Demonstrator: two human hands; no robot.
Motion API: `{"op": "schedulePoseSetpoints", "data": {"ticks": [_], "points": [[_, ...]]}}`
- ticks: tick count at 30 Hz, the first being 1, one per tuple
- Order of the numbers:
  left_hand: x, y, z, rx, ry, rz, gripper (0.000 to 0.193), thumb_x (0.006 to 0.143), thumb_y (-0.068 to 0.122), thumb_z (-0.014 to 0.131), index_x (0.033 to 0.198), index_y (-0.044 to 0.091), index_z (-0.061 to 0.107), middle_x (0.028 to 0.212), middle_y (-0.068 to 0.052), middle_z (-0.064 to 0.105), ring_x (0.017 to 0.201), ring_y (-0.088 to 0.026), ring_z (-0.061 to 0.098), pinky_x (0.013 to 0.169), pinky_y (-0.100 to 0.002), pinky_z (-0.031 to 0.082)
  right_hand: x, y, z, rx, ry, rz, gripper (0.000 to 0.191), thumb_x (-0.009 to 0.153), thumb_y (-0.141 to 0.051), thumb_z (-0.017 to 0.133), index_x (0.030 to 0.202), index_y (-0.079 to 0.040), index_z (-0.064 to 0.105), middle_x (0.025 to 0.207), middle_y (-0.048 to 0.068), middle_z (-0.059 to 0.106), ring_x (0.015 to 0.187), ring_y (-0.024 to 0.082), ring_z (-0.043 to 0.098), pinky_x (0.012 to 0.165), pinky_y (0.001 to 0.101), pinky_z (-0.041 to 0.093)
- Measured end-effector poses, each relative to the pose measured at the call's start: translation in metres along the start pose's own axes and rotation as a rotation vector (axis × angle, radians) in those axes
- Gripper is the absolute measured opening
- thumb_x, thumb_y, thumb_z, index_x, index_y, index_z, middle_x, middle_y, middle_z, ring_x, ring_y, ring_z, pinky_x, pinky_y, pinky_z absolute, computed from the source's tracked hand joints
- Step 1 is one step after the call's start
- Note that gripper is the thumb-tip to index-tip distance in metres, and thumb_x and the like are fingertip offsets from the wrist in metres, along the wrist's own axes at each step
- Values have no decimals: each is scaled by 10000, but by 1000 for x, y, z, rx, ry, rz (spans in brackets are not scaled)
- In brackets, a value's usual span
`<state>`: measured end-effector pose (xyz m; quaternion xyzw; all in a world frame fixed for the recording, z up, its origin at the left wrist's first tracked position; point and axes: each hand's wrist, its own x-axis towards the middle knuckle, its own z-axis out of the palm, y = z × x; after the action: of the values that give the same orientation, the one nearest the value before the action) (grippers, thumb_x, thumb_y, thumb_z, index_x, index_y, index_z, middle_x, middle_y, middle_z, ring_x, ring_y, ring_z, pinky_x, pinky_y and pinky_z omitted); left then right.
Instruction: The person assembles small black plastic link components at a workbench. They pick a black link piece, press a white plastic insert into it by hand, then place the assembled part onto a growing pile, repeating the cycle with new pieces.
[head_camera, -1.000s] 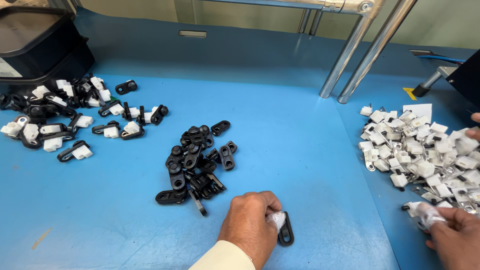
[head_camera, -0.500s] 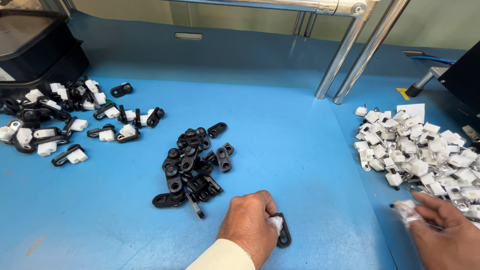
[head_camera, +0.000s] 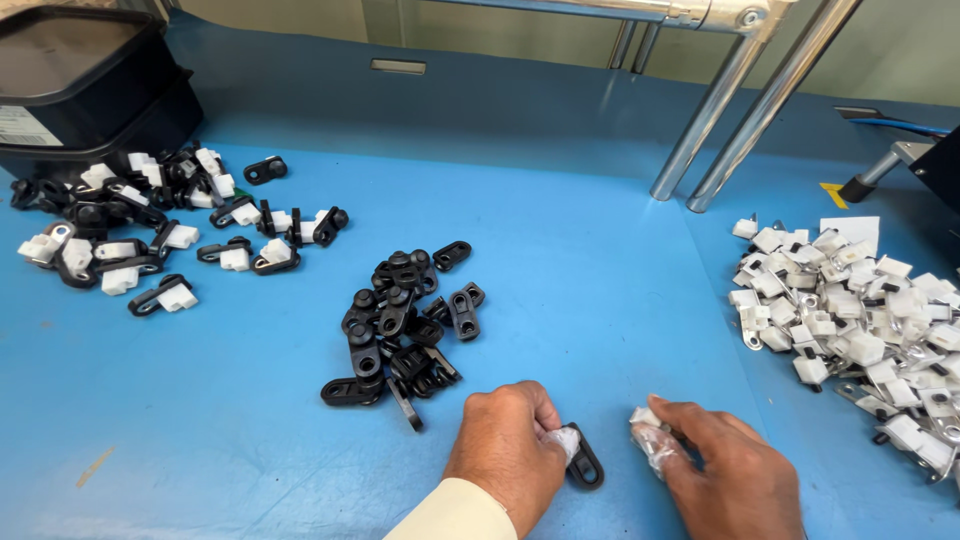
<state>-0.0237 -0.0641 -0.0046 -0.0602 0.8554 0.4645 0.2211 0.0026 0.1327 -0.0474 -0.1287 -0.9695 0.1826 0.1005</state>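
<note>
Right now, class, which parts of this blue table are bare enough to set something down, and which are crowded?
Bare: the blue table between the black clip pile and the white connector heap, plus the near-left corner. Crowded: around the assembled pieces by the black bin, and near the left hand and right hand.
</note>
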Motion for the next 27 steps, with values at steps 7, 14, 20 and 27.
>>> {"op": "schedulePoseSetpoints", "data": {"ticks": [7, 14, 20, 27], "points": [[6, 1, 7, -110, 1, -47, 38, 855, 60, 728, 826, 35, 724, 679, -104, 751, 602, -152, 752, 625, -304, 622, 11, -2, -7, 608, -156, 199, 386, 800, 32, 751, 1166, -86, 775, 1030, 87, 793, 901, 157, 779, 813, 273, 618], [10, 15, 23, 24, 35, 45, 83, 851, 107, 727, 839, 27, 747, 774, -174, 749, 699, -266, 763, 696, -370, 624, -10, -21, -10, 712, -110, 405, 355, 801, -39, 790, 1153, -79, 774, 1017, 108, 833, 931, 126, 772, 821, 268, 617], [10, 24, 22, 101, -16, 54, 97, 880, 101, 704, 918, 18, 737, 836, -188, 749, 767, -285, 761, 746, -381, 628, -16, -32, -12, 520, -108, 420, 308, 816, -128, 853, 1118, -131, 792, 946, 82, 839, 852, 140, 787, 747, 303, 626], [11, 31, 18, 69, -166, -39, 125, 927, 90, 653, 955, -15, 714, 717, -167, 745, 667, -237, 766, 727, -346, 634, -16, -31, -5, 500, -67, 347, 318, 812, -133, 845, 1123, -138, 783, 947, 76, 835, 845, 139, 805, 742, 287, 640]]}}
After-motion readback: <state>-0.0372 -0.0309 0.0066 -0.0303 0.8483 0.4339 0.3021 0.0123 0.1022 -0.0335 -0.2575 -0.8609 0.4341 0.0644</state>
